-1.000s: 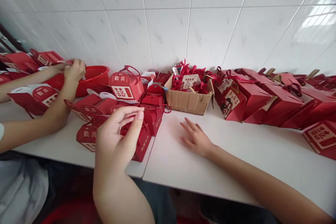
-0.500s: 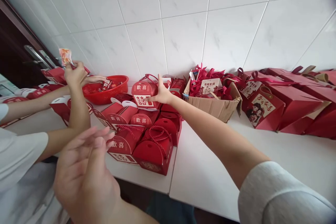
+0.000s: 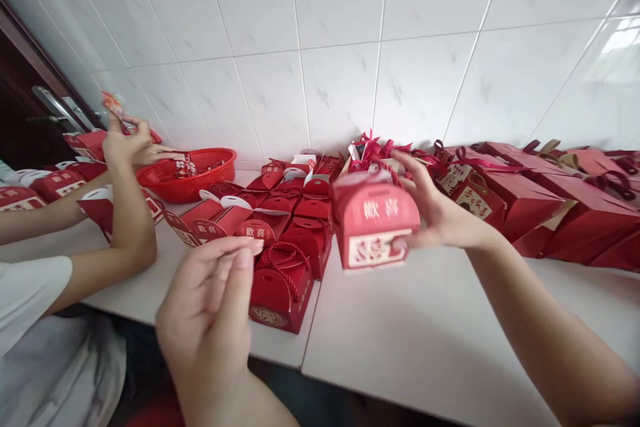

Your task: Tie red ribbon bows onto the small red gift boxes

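Query: Where is the red box [image 3: 370, 223]?

Reply: Centre of the frame, apparently raised above the table [image 3: 390, 347] and immediately left of the right hand [image 3: 434, 210], the nearer one. Thumb and fingers are closed about its right side. The front panel runs left to right, slightly tilted; depth is foreshortened, so the long axis cannot be determined.

Query: State of the left hand [image 3: 207, 317]?

Reply: Lower left, apart from the box. Fingers curl nearly to the thumb; whether anything is gripped cannot be determined.

Query: What is obscured?

Reply: Panel print is blurred. Behind the box, only ribbons [image 3: 369, 149] show. Frame edges cut both forearms. At upper left, a co-worker's hand [image 3: 125, 143] holds an indistinct packet [image 3: 111, 101].
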Motion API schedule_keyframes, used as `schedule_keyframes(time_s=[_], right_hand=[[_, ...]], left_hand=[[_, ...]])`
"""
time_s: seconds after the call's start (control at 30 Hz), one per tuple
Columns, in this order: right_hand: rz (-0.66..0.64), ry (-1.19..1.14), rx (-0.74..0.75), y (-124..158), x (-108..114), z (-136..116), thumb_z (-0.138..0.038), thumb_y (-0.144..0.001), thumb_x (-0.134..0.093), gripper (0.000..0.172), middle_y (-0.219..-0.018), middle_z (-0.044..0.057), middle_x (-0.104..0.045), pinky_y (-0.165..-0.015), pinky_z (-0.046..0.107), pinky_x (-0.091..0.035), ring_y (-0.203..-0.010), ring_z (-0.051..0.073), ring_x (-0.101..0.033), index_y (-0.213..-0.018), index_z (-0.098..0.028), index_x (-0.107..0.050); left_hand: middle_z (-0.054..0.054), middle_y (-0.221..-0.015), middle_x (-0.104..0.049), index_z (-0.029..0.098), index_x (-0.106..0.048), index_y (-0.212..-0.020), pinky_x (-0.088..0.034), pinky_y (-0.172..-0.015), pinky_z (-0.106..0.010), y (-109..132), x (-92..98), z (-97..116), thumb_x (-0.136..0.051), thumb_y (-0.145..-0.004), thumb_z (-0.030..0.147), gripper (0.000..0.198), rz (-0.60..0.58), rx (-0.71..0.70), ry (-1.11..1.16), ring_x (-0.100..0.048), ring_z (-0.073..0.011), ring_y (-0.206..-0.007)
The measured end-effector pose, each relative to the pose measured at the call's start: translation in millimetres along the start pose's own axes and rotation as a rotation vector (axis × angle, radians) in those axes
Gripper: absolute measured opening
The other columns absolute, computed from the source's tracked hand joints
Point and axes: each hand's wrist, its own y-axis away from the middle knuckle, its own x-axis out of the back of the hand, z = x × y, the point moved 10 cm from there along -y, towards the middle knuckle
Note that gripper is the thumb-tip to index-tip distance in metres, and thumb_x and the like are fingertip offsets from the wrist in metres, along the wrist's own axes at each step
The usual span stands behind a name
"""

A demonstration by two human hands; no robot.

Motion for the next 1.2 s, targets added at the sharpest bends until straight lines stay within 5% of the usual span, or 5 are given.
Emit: schedule_keyframes(time_s=[0.23,0.5,0.93,1.07,1.2], right_hand=[[0.086,0.030,-0.239,110.6,8.4,86.2,-0.034,-0.066,-0.077,0.092,-0.138,0.016,-0.041,-0.090,0.042,-0.051,-0.119,0.027,-0.053,-0.138,-0.030,-0.019],[0.286,0.421,-0.340,143.3,25.0,111.8,-0.051,-0.081,-0.057,0.076,-0.141,0.019,-0.037,-0.085,0.048,-0.050,-0.117,0.032,-0.050,-0.141,-0.024,-0.020],[0.453,-0.120,-0.205,144.8,24.0,91.7,-0.041,-0.090,-0.048,0.059,-0.151,0.004,-0.031,-0.106,0.047,-0.036,-0.131,0.025,-0.040,-0.144,-0.034,-0.026],[0.412,-0.237,-0.017,145.6,31.4,70.0,-0.037,-0.091,-0.045,0.028,-0.092,0.006,-0.069,-0.094,0.043,-0.043,-0.096,0.025,-0.061,-0.090,-0.026,-0.071],[0.237,-0.276,-0.028,140.3,18.3,64.3,-0.039,-0.091,-0.044,0.042,-0.063,0.004,-0.060,-0.071,0.038,-0.046,-0.066,0.019,-0.056,-0.058,-0.021,-0.062]], left_hand=[[-0.001,-0.090,-0.068,0.021,-0.062,-0.091,-0.049,-0.081,-0.027,40.5,-95.5,16.4,-0.058,-0.084,0.030,0.012,-0.409,0.002,0.051,-0.063,-0.0158,-0.088],[-0.004,-0.114,-0.062,0.025,-0.057,-0.108,-0.047,-0.090,-0.033,103.7,-211.3,0.0,-0.047,-0.089,0.033,0.023,-0.922,-0.059,0.014,-0.059,-0.0193,-0.102],[-0.012,-0.139,-0.034,0.031,-0.033,-0.139,-0.038,-0.104,-0.048,119.3,-222.2,-19.5,-0.056,-0.083,0.044,0.061,-0.953,-0.069,-0.098,-0.036,-0.0312,-0.131],[-0.011,-0.140,-0.033,0.031,-0.035,-0.138,-0.041,-0.102,-0.046,120.2,-223.6,-20.3,-0.052,-0.086,0.045,0.057,-0.979,-0.092,-0.106,-0.040,-0.0297,-0.128],[-0.011,-0.139,-0.035,0.030,-0.039,-0.135,-0.035,-0.105,-0.049,120.1,-224.6,-20.8,-0.054,-0.080,0.058,0.063,-0.999,-0.121,-0.144,-0.033,-0.0321,-0.131]])
